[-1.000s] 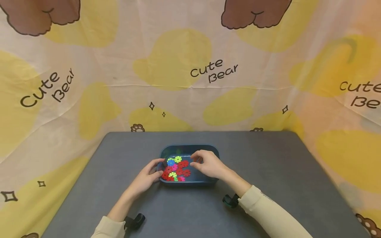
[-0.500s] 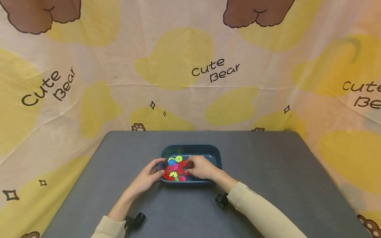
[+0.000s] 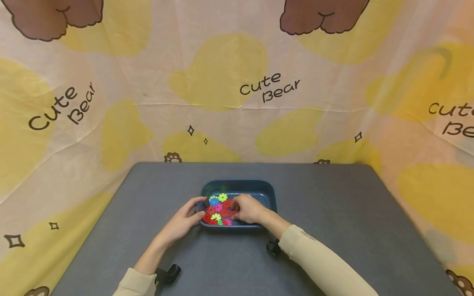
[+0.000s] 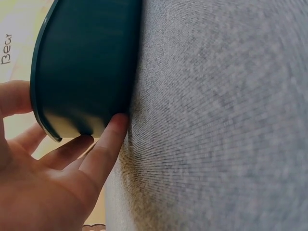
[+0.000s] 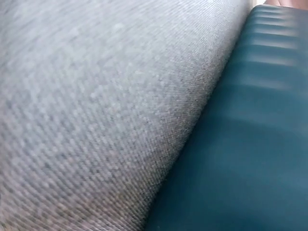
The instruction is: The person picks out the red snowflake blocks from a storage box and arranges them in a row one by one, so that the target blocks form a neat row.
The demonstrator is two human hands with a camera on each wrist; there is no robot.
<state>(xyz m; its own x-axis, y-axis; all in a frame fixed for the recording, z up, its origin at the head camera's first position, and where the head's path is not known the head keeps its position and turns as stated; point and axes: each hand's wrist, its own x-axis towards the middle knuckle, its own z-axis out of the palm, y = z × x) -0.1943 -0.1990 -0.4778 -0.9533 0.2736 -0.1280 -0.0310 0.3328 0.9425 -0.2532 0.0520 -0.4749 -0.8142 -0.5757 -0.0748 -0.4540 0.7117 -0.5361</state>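
A dark blue-green rectangular tray (image 3: pixel 259 188) lies on the table, with several plastic snowflake discs heaped in its left half. They are red (image 3: pixel 211 210), yellow (image 3: pixel 222 197), blue (image 3: pixel 214 201), pink and green. My left hand (image 3: pixel 180 220) holds the tray's left end, thumb at the rim; in the left wrist view its fingers lie against the outer wall (image 4: pixel 86 62). My right hand (image 3: pixel 249 209) is down inside the tray, thumb and fingers curled at a red snowflake disc (image 3: pixel 233 213) that it appears to pinch. The right wrist view shows only the tray's outer side (image 5: pixel 240 159) and the table.
The grey table (image 3: pixel 318 197) carries the tray near its middle. Behind and at both sides hangs a cloth (image 3: pixel 214 74) with yellow patches and bear print. Black wrist cameras sit under the left wrist (image 3: pixel 168 274) and right wrist (image 3: pixel 273 248).
My right hand has come down and left into the heap of discs, its fingers closing in on a red one. My left hand stays at the tray's end.
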